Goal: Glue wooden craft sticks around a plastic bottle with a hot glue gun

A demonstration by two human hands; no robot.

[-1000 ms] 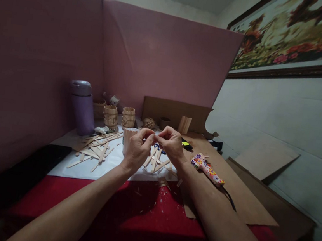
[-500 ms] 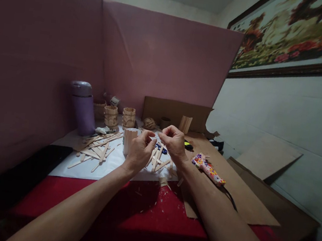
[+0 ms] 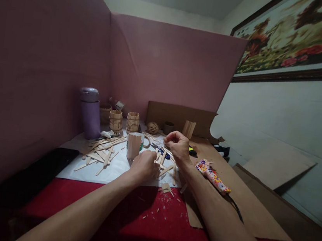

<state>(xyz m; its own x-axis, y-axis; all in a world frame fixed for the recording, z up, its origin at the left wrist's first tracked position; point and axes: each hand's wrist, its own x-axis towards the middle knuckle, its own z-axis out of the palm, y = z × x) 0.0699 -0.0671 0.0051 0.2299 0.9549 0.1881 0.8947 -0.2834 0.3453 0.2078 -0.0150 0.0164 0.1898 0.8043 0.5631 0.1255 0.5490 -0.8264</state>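
Observation:
My left hand (image 3: pixel 145 166) is low over the white sheet with its fingers curled in beside loose wooden craft sticks (image 3: pixel 160 158). Its fingertips are hidden, so what they hold cannot be made out. Higher and to the right, my right hand (image 3: pixel 178 146) has thumb and fingers pinched together; anything between them is too small to name. Just behind my left hand stands a cup partly covered with upright craft sticks (image 3: pixel 133 146), its green-and-white wall showing at the right. Blue-handled scissors (image 3: pixel 164 153) lie between the hands, near a roll of tape (image 3: pixel 147 141).
A floral glue gun (image 3: pixel 213 175) lies on cardboard (image 3: pixel 250 215) at right, its cord trailing forward. A purple bottle (image 3: pixel 90 117), stick-covered cups (image 3: pixel 133 122) and a twine ball (image 3: pixel 152 127) stand behind a stick pile (image 3: pixel 102 153). Scraps litter the red cloth (image 3: pixel 125 218).
My hands, close together before, have moved apart. The left has dropped toward the sticks, uncovering the cup and tape roll; the right stays raised and pinched. The view has shifted slightly.

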